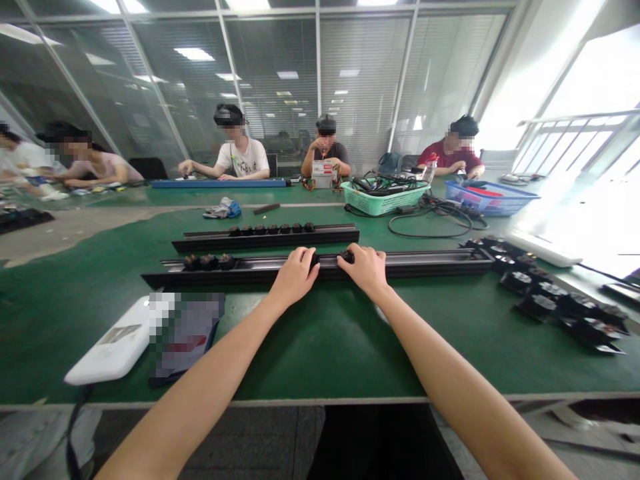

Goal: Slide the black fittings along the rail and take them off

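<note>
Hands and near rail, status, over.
Left hand at near rail. Right hand beside it, at a small black part. Three similar parts toward rail's left end. Second rail just behind, apart.

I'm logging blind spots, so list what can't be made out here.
All in the head view:
Black part: mostly covered by the right grip.
Nearer rail: one stretch hidden behind the left grip.
Dark flat item: markings lost to pixelation.
Black strap: cut off by the bottom edge.
Heaped black parts: too blurred to count.
</note>
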`<state>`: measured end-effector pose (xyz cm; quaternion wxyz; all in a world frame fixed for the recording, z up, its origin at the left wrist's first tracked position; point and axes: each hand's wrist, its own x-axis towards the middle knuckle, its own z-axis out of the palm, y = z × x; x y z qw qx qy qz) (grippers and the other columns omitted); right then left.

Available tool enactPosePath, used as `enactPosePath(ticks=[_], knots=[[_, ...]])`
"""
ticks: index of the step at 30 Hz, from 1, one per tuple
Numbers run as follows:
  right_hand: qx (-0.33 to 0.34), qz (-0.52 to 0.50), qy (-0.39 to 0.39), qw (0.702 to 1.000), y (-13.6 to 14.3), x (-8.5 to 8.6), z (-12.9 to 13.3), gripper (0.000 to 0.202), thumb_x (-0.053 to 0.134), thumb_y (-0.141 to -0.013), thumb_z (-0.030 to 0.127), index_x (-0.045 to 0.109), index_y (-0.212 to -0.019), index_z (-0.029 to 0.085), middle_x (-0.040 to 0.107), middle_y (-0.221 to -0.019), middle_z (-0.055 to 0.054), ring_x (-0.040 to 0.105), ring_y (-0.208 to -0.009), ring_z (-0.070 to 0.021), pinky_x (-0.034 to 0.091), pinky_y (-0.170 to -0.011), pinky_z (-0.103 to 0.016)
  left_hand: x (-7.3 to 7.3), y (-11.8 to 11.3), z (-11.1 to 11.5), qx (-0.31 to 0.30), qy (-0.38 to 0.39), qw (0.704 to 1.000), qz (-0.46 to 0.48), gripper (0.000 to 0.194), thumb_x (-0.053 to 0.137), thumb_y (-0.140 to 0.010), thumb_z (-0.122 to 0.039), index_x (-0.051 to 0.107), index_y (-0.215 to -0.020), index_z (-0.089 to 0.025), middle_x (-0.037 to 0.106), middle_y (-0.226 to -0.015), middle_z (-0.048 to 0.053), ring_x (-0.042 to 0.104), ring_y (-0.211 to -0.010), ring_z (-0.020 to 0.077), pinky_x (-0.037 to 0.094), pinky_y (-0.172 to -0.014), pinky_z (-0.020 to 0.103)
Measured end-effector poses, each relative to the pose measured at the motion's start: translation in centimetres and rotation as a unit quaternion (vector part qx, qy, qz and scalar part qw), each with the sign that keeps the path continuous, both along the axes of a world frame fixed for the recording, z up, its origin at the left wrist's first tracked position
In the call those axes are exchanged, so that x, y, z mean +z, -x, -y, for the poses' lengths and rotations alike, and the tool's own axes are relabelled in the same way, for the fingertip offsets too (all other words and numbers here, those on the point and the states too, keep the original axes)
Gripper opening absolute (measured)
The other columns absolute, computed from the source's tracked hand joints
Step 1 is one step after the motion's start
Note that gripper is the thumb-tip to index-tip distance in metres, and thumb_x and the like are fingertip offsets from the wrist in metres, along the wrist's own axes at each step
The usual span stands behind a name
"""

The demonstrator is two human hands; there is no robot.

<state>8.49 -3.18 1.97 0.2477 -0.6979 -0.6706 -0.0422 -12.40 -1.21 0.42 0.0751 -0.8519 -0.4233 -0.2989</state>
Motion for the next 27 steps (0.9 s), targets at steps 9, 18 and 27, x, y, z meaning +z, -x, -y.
enactPosePath(ticks=[9,18,27], knots=[[-0.011,0.023,0.0,1.0,-0.23,0.3,0.06,0.033,0.053,-0.101,0.047,0.071,-0.11,0.021,0.077,-0.104,-0.012,0.062,-0.111,-0.0304,0.031,-0.099,-0.043,0.12,-0.07,0.05,0.0,0.015,1.0,0.007,0.041,0.045,-0.106,-0.031,0.054,-0.141,-0.013,0.06,-0.133,0.018,0.058,-0.127,0.0309,0.049,-0.112,0.047],[-0.022,0.02,-0.006,1.0,-0.5,0.34,0.17,0.033,0.053,-0.101,0.047,0.071,-0.109,0.021,0.077,-0.104,-0.011,0.063,-0.11,-0.0299,0.032,-0.097,-0.042,0.08,-0.01,-0.02,-0.001,0.008,1.0,0.008,0.039,0.046,-0.106,-0.031,0.055,-0.141,-0.017,0.061,-0.132,0.016,0.059,-0.126,0.03,0.05,-0.111,0.047],[-0.019,0.012,-0.003,1.0,-0.71,0.5,0.3,0.031,0.056,-0.099,0.047,0.07,-0.109,0.021,0.077,-0.107,-0.01,0.064,-0.111,-0.0297,0.035,-0.091,-0.038,0.19,-0.08,-0.03,0.003,0.009,1.0,0.008,0.04,0.041,-0.108,-0.034,0.056,-0.138,-0.014,0.062,-0.128,0.017,0.06,-0.124,0.0308,0.051,-0.11,0.047]])
